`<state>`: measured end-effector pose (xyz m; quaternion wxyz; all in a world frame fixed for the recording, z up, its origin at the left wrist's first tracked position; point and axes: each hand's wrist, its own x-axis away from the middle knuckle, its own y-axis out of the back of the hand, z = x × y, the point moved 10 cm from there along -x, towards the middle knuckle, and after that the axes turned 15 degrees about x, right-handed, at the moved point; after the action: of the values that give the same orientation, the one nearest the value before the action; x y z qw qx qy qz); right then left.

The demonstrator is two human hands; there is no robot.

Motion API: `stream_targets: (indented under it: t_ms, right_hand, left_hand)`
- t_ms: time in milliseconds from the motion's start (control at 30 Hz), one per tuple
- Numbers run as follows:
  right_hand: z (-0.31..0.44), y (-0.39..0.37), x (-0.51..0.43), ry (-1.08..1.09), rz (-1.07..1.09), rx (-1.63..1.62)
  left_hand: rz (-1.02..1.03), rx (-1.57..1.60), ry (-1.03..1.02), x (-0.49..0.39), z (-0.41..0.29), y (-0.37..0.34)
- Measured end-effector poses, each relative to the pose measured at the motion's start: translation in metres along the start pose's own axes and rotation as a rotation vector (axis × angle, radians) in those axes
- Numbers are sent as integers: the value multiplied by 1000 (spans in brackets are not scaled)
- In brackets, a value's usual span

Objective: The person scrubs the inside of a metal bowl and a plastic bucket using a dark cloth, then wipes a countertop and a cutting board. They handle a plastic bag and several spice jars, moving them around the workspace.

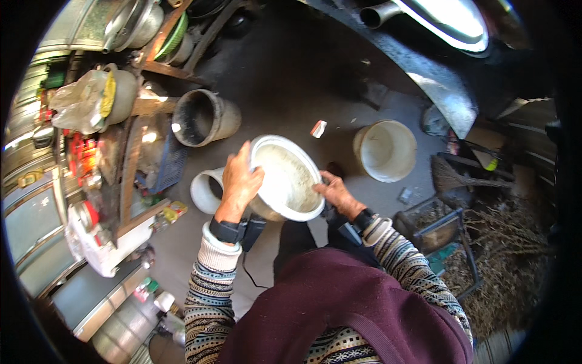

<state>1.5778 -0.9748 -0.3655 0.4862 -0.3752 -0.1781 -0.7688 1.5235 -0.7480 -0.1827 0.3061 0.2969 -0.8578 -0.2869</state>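
Observation:
A round, deep pale vessel (287, 184) with a broad white rim is held between my hands in front of my legs. Dark specks and stains mark its inner wall, and its mouth tilts up towards me. My left hand (242, 179) grips the left side of the rim, thumb over the edge. On the right side, the fingers of my right hand (338, 193) curl over the rim. A white bucket (205, 193) lies partly behind my left hand. To the right of my right hand, an off-white bucket (387, 152) stands on the floor.
A stained bucket (227, 117) tilts beside a cluttered wooden shelf (132, 168) on the left. At right are a twig broom (450, 177), a metal frame (468, 255) and piled dry brushwood (504, 264). A dark metal-edged counter (432, 86) juts in at upper right.

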Motion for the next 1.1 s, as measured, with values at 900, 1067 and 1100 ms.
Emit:
stream_targets:
  t_ms: [900,1067,1100]
  right_hand:
    - [77,-70,68,1524,347,1457]
    - [32,-29,40,1233,214,1337]
    - [20,-25,33,1169,217,1359]
  left_hand:
    - [48,198,36,57,61,-127]
    - [97,182,13,72,46,-156]
    - [82,215,10,73,44,-156]
